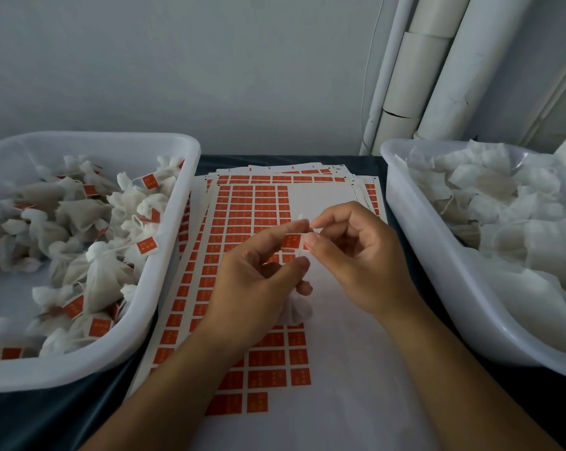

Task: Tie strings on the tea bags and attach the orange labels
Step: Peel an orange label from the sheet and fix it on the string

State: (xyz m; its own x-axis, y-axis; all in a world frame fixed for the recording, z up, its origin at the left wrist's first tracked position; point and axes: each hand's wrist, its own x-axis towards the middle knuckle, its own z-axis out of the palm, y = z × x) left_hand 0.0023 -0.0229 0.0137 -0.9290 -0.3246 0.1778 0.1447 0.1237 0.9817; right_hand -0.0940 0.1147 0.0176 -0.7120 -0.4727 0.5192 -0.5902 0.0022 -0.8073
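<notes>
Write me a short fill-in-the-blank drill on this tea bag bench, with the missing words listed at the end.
1. The tub holding tea bags that already carry orange labels sits on the person's ____ side.
2. Both hands pinch one orange label on a white ____.
3. The tea bag being worked on hangs under the ____ hand.
4. The label sheets lie ____ the two tubs.

Missing words: left; string; left; between

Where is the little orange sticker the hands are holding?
In the head view, the orange label is mid-frame, pinched between the left hand and right hand, above the label sheet, between the two white tubs.
</notes>
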